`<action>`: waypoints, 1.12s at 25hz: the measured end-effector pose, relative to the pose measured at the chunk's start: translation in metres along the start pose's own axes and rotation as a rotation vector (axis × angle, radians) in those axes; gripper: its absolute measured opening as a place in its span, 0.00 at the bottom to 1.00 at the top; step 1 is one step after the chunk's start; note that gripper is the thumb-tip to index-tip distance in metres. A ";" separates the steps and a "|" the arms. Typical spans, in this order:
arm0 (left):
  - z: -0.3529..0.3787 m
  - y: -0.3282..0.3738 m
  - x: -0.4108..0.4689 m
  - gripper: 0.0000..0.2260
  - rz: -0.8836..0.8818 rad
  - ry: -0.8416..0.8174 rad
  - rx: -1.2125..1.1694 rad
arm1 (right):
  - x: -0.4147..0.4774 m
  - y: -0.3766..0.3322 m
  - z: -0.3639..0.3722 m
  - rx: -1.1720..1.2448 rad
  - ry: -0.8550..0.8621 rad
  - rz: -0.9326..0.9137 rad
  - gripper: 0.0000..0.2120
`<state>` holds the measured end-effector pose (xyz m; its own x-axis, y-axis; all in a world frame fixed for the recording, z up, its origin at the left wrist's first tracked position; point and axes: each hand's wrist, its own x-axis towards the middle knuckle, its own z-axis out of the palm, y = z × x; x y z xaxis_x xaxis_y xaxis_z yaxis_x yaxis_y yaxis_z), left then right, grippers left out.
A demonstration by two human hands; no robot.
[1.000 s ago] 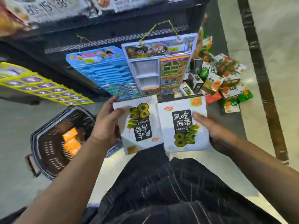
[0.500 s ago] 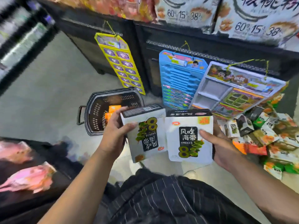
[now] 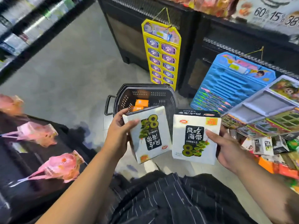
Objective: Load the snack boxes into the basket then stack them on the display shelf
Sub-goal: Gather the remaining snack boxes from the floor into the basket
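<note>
The left hand [image 3: 119, 135] grips a white snack box [image 3: 149, 135] turned upside down, thumb across its front, held just near of the black basket [image 3: 168, 96] on the floor, where orange boxes [image 3: 140, 105] lie. The right hand [image 3: 226, 147] grips a second white box [image 3: 195, 136] upright, to the right.

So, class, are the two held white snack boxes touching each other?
Cannot tell. In the head view, left box and right box show a gap at the top, but their lower edges meet.
</note>
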<state>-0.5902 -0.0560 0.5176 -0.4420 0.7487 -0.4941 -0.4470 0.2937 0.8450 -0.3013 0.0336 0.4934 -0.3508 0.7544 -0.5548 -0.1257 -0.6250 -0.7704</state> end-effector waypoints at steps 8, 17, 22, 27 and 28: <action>-0.054 0.015 0.074 0.22 -0.260 0.085 0.114 | 0.046 -0.002 0.051 -0.280 0.068 -0.022 0.29; -0.030 0.018 0.165 0.06 -0.400 0.379 0.125 | 0.189 -0.026 0.052 -0.638 0.029 0.058 0.23; -0.031 0.002 0.235 0.10 -0.476 0.448 0.131 | 0.285 -0.023 0.059 -0.884 -0.131 0.196 0.37; -0.065 -0.050 0.295 0.13 -0.596 0.505 0.114 | 0.358 0.024 0.078 -1.009 -0.160 0.170 0.38; -0.072 -0.063 0.307 0.13 -0.619 0.514 0.110 | 0.372 0.038 0.080 -1.080 -0.159 0.132 0.39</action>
<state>-0.7539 0.1126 0.2981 -0.4540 0.0728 -0.8880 -0.6600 0.6420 0.3900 -0.5104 0.2744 0.2828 -0.4270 0.6113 -0.6663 0.7729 -0.1358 -0.6198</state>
